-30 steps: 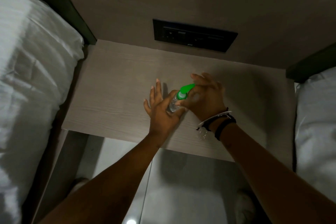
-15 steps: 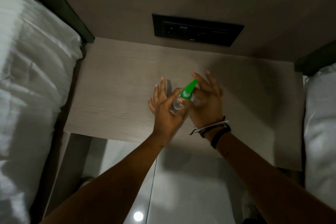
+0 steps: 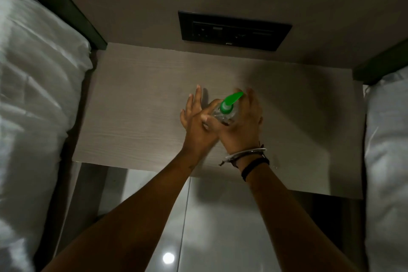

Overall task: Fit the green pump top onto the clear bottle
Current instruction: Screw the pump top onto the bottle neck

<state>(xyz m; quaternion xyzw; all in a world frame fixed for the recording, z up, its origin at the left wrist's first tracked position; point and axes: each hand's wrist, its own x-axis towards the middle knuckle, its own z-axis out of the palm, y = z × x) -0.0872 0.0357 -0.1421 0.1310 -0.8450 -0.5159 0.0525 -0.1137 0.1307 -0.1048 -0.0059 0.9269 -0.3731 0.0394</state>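
Observation:
The green pump top sits on the neck of the clear bottle, its spout pointing up and to the right. My right hand wraps around the bottle's body from the right and below. My left hand is at the bottle's left; its thumb and forefinger touch the bottle's shoulder while the other fingers stretch out flat. Both hands hover over the middle of the wooden bedside table. The bottle's base is hidden by my hands.
White bedding lies on the left and on the right of the table. A dark socket panel is set in the wall behind. Glossy floor tiles show below the table's front edge.
My right hand has slid from the pump top down around the bottle. The spout has swung from upward to up-right. The left hand has kept its place.

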